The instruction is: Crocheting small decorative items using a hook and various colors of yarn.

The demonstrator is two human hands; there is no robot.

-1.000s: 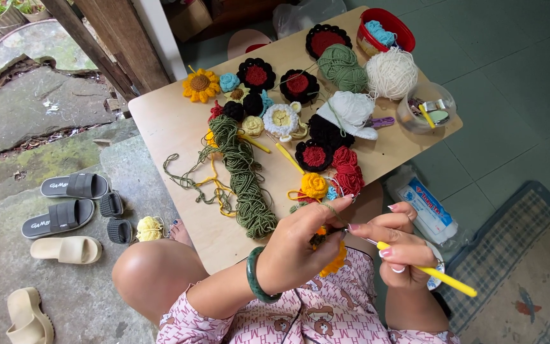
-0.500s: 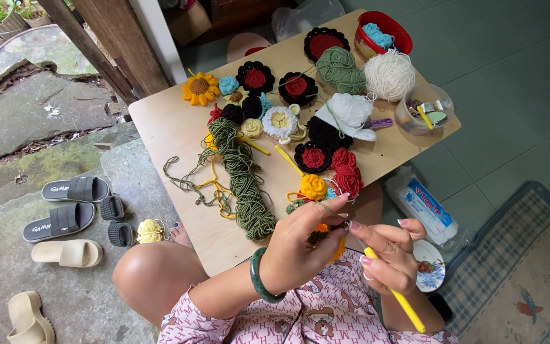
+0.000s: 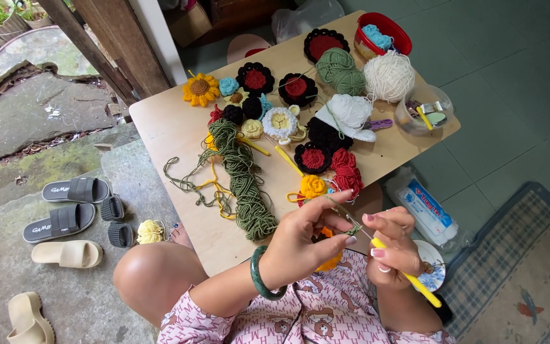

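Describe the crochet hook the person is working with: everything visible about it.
The crochet hook has a bright yellow handle, plastic by its look, and a thin grey metal shaft. It lies tilted, the handle end pointing down toward the person's lap, the tip up toward the left hand. The right hand grips it around the upper handle. The tip meets green yarn beside the orange crochet piece in the left hand; the hook head itself is too small to see.

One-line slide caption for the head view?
Left hand pinches orange piece; right hand works yellow hook over table.
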